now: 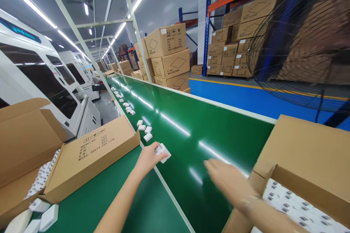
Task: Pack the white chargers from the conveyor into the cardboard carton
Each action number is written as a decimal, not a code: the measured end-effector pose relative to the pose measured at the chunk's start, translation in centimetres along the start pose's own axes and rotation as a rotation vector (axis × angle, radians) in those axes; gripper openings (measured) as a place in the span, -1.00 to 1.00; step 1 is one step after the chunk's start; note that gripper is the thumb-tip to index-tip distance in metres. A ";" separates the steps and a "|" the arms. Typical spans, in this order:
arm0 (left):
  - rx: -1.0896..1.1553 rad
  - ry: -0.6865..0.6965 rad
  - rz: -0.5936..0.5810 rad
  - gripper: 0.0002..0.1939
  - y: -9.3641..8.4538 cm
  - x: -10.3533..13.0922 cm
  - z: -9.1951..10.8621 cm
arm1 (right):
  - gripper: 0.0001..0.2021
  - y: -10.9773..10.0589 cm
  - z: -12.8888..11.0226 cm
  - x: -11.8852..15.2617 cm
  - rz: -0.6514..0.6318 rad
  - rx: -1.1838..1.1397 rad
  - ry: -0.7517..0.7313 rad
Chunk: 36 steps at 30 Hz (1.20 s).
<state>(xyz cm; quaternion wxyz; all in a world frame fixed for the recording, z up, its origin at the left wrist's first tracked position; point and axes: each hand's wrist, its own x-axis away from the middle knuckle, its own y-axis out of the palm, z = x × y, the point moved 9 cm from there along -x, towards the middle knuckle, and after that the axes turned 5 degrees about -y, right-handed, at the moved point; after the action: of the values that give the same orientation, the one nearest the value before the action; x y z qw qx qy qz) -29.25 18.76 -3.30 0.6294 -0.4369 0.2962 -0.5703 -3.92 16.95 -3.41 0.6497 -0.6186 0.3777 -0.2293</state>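
Observation:
My left hand (149,156) is closed on small white adapters (163,152) above the near edge of the green conveyor belt (191,123). Over the belt to the right, my right hand (225,176) is smeared by motion, so its fingers cannot be made out. Beside the right forearm, an open carton (308,145) holds rows of white adapters (294,205). Several loose white adapters (148,137) lie on the belt beyond my left hand, with more farther up along its left side.
At left are a closed brown carton (95,149), an open carton (19,145) of white pieces and loose adapters (49,217). A fan (298,43) stands at right. Stacked boxes (171,62) stand past the belt's far rail. White machines (35,62) line the left.

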 end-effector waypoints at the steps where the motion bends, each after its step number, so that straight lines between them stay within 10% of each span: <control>1: 0.017 -0.009 0.015 -0.57 -0.7 0.2 -0.5 | -0.72 1.0 -2.7 -2.4 -0.031 0.000 -0.048; 8: 0.057 -0.054 0.078 -0.61 -3.1 1.6 -5.4 | -0.80 8.0 -16.6 -13.8 -0.122 -0.102 -0.330; 14: -0.118 0.026 0.072 -0.71 -1.0 1.2 -4.0 | -0.78 9.0 -12.4 -13.3 -0.171 -0.184 -0.138; 23: -0.223 0.211 -0.324 -0.46 11.2 1.4 2.6 | -0.67 9.7 -6.7 -6.2 -0.300 -0.303 0.061; 31: -0.011 0.162 -0.279 -0.44 9.0 2.8 1.6 | -0.27 7.9 -8.2 -5.1 -0.321 -0.405 -0.020; 36: -0.091 -0.030 -0.166 -0.67 8.6 2.2 0.5 | -0.41 7.3 -9.7 -5.2 -0.303 -0.363 -0.002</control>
<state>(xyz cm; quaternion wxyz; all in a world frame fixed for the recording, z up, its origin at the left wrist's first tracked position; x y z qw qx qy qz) -24.47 16.47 -10.40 0.5639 -0.4967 0.2753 -0.5996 -15.84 15.72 -8.95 0.4863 -0.7752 0.3148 -0.2518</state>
